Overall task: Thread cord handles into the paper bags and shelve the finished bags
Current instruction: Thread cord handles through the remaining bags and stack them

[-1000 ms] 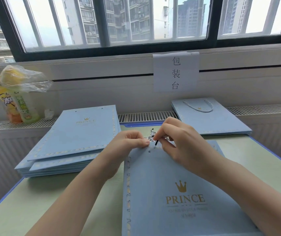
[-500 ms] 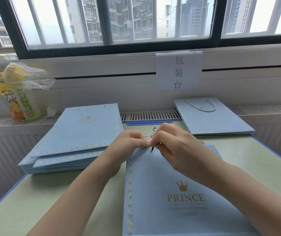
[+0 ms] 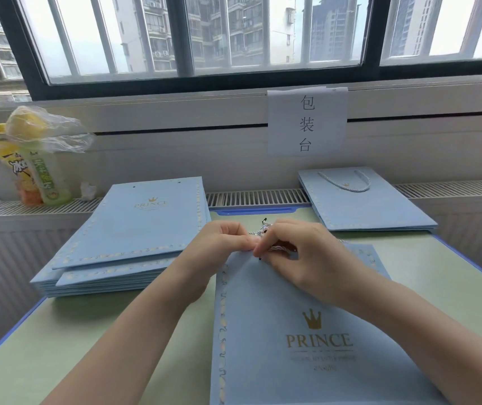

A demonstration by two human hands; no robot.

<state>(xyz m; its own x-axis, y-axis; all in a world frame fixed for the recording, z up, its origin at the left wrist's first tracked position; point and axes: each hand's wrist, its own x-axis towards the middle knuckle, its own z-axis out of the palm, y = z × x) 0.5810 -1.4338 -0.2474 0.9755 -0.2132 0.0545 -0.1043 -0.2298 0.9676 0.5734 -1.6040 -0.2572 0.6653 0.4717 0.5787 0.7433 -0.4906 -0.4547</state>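
Room: a barred window across the 12 o'clock side, a radiator ledge below it, a paper sign taped to the sill, and a pale green table in front of the person.
Far left, 10 o'clock: drink bottles under a clear plastic bag on the ledge.
Left, 11 o'clock: a stack of flat bags without cords, two punched holes showing at its top edge.
Left hand: grip narrow, fingertips pinching the top edge of the working bag beside the hole.
Working bag: lies flat at 6 o'clock, its mouth edge pointing to 12.
Cord: a twisted silver-blue bundle held at the bag's top edge; a black tip pokes out under the fingers, another behind the hands.
Right hand: grip closed on the cord, thumb and forefinger nipping it near the tip, aimed at the hole.
Right, 1 o'clock: a finished bag with its looped handle, lying on the ledge and table edge.
Handling: likely light, stiffish paper that creases if bent, so hold it close by the hole; the cord is limp, so it is best taken right behind its hard tip.
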